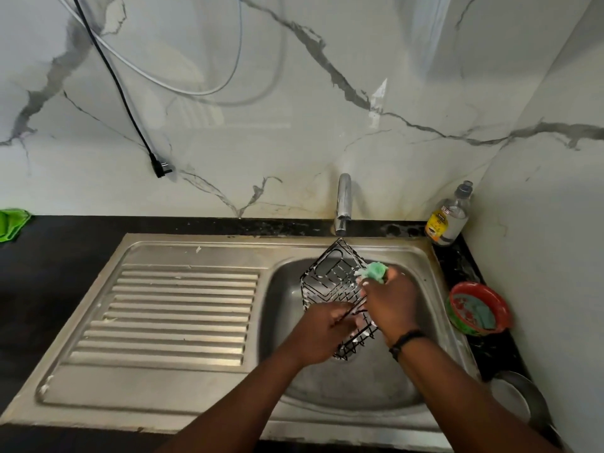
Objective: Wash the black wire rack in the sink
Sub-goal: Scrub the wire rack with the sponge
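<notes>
Rack (330,282) in left grip (322,335); right grip (389,300) pinches green scrubber (376,271).

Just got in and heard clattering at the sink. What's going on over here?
A person is washing a black wire rack over the sink basin. The left hand grips the rack's near end and holds it tilted above the basin, while the right hand holds a green scrubber against its wires. White suds show on the rack. It sits just below the tap; whether water is running is hard to tell.
</notes>
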